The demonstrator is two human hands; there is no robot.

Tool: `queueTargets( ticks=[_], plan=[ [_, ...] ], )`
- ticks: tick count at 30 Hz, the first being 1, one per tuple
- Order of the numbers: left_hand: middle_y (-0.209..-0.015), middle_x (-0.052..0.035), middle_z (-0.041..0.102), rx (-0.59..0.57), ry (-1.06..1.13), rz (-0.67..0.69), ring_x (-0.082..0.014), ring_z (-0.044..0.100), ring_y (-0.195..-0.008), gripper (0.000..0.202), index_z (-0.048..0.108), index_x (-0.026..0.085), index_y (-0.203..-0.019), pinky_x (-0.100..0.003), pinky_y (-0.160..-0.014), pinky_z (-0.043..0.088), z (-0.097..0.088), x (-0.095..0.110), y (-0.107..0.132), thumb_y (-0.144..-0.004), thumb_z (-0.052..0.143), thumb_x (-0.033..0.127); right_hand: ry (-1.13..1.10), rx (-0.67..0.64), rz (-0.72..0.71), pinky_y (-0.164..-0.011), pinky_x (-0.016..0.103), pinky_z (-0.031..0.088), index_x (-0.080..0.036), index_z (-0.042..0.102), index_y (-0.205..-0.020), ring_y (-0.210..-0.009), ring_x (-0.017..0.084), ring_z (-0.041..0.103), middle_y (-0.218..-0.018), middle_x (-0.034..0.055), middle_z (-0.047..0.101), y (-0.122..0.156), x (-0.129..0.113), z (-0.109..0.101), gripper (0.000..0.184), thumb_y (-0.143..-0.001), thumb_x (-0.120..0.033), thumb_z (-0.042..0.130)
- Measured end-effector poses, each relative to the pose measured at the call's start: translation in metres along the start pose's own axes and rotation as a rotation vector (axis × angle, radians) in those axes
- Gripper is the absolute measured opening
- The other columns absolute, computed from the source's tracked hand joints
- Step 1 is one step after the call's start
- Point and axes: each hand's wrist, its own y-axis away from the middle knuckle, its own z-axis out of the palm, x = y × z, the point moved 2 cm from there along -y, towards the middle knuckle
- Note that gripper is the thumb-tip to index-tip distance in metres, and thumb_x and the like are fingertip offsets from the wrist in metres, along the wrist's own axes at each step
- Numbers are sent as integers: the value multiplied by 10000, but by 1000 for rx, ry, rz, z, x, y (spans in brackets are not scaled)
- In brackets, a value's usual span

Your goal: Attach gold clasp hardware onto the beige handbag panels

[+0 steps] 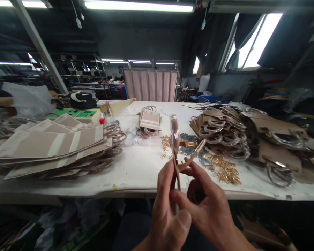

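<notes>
Head view, left hand [163, 205] gripping a brown piece [176, 170], right hand [211, 200] half-curled against its strap [190, 159], grip unclear

The left hand [164, 209] and right hand [210, 205] are bare, with skin creased over the knuckles. The left thumb [184, 219] is broad and blunt, its nail short and rounded. The right forearm [237, 240] is bare as far as it shows. Dark bluish cloth [134, 223], apparently trousers, covers the lap; its weave and seams are lost in shadow.
</notes>
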Motion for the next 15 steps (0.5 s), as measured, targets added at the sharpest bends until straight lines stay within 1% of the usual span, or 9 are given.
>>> queueTargets(
  ticks=[1,3,5,7,8,10,13,14,15],
  plan=[
    [-1700,-58,389,-15,-30,66,-451,240,-1607,951,392,372,-1648,-631,-1309,274,0,1,-2,-836,683,774,-25,41,-16,-429,260,505,-276,613,-1468,-489,134,588,-1096,99,818,-3,-1,-5,636,-854,-334,766],
    [-1691,-66,399,-13,-126,162,-436,298,-1587,810,412,377,-1634,-632,-1306,282,-5,6,-8,-918,658,666,-88,82,-29,-504,273,558,-271,653,-1417,-557,155,648,-1047,91,828,-13,-2,-17,546,-883,-345,740],
    [-1672,-74,418,56,-253,209,-401,359,-1562,723,423,379,-1618,-598,-1300,308,-15,13,-16,-959,683,523,-169,50,16,-558,288,582,-246,691,-1362,-631,185,694,-948,76,825,-27,-1,-31,506,-884,-399,762],
    [-1637,-82,448,184,-368,278,-363,419,-1526,691,450,365,-1587,-547,-1294,324,-31,23,-26,-955,727,409,-242,-23,113,-521,283,560,-220,689,-1378,-623,194,687,-878,65,803,-44,3,-47,585,-866,-483,793],
    [-1618,-87,464,245,-414,318,-350,446,-1504,687,464,355,-1571,-527,-1290,331,-39,28,-32,-944,746,380,-268,-54,160,-474,270,528,-213,671,-1412,-582,183,660,-864,62,791,-52,5,-55,650,-855,-520,802],
    [-1580,-98,494,331,-501,402,-341,481,-1467,721,479,332,-1553,-513,-1280,337,-54,38,-42,-906,794,357,-287,-113,223,-403,245,462,-218,615,-1492,-509,150,594,-881,62,780,-67,8,-70,766,-834,-552,819],
    [-1565,-110,510,382,-595,507,-358,471,-1469,841,469,311,-1566,-526,-1282,322,-70,50,-51,-828,869,343,-261,-255,250,-383,228,429,-245,563,-1554,-484,125,554,-950,71,786,-87,9,-85,844,-807,-513,849],
    [-1561,-112,519,375,-593,499,-362,470,-1471,867,465,307,-1572,-522,-1278,327,-74,52,-52,-813,882,346,-249,-324,264,-387,223,425,-252,562,-1558,-489,123,551,-955,71,786,-92,9,-88,843,-804,-494,852],
    [-1538,-116,547,343,-568,443,-361,493,-1453,870,470,299,-1571,-511,-1260,356,-78,51,-52,-809,886,357,-237,-396,288,-386,217,414,-257,568,-1555,-490,119,542,-941,65,784,-95,9,-88,833,-802,-473,853]
  ],
)
